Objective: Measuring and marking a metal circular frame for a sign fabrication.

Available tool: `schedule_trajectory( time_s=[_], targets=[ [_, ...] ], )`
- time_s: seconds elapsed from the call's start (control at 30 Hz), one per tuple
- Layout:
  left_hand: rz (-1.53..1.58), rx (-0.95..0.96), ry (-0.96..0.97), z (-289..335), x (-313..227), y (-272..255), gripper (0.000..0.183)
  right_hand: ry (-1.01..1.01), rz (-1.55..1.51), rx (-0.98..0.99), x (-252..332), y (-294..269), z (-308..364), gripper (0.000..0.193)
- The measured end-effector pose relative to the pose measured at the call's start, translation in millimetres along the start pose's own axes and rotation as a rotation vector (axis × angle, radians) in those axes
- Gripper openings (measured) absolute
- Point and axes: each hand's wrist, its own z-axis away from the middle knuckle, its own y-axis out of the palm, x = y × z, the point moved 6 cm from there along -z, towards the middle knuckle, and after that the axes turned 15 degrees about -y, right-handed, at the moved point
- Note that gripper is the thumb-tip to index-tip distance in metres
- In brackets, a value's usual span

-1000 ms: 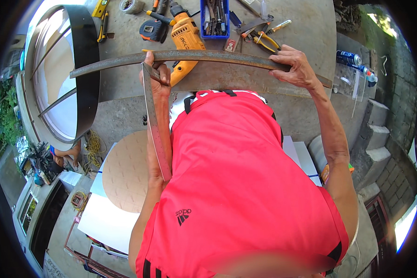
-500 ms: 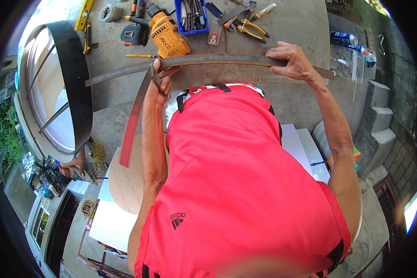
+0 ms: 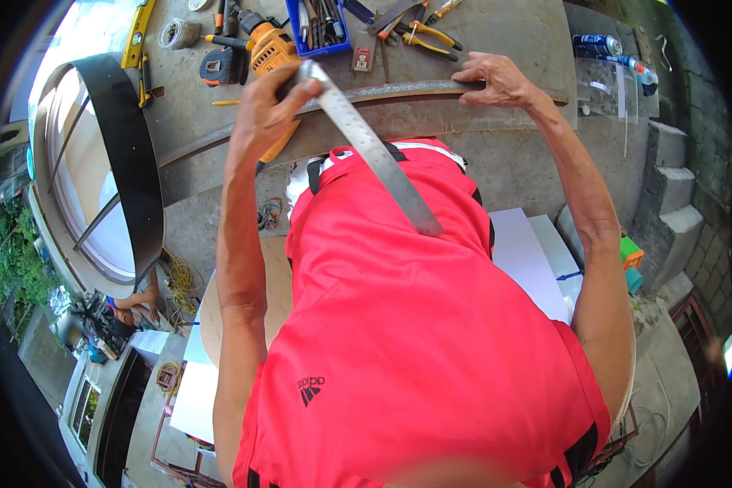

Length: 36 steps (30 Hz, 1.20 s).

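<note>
Square (image 3: pixel 376 150), its blade slanting over the red shirt (image 3: pixel 415 325), is pinched by the left hand (image 3: pixel 270 104); the right hand (image 3: pixel 503 81) has its fingers closed about a metal bar (image 3: pixel 411 91) along the worktop (image 3: pixel 512 32).

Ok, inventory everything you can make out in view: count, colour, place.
Metal bar: 1, grey-brown, at table's near side
Steel ruler: 1, silver, in left hand
Drill: 1, yellow, partly behind left hand
Tool box: 1, blue, right of drill
Pliers: at least 1, yellow-black, right of box
Tape measure: 1, black-orange, left of drill
Spirit level: 1, yellow, table's far left
Jar: 1, clear, right of level
Pencil: 1, yellow, nearer than tape measure
Cans: count unclear, mostly blue, far right
Round frame: 1, black rim, left
Steps: several, grey, right
Another person: 1, colours unclear, left background
Shirt: 1, red, centre
Left hand: 1, bare, holding ruler
Right hand: 1, bare, at bar's right part
</note>
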Motion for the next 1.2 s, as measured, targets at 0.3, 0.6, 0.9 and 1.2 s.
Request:
schedule_trajectory(
  time_s=[0.3, 0.6, 0.9, 1.2],
  targets=[
    [-0.325, 0.353, 0.304, -77.7, -18.7, 121.1, 0.068, 0.048, 0.196, -0.092, -10.3, 0.9, -3.3, 0.047],
    [-0.464, 0.034, 0.398, -77.1, -4.0, 136.5, 0.055, 0.075, 0.249, -0.176, -23.4, 20.6, -6.6, 0.044],
    [-0.438, 0.15, 0.339, -83.1, -2.1, 143.8, 0.047, 0.086, 0.303, -0.247, -13.1, 30.7, 3.6, 0.038],
    [-0.278, 0.521, 0.079, -113.1, 7.7, 148.1, 0.042, -0.064, 0.344, -0.294, 2.9, 5.9, 0.0, 0.027]
  ],
)
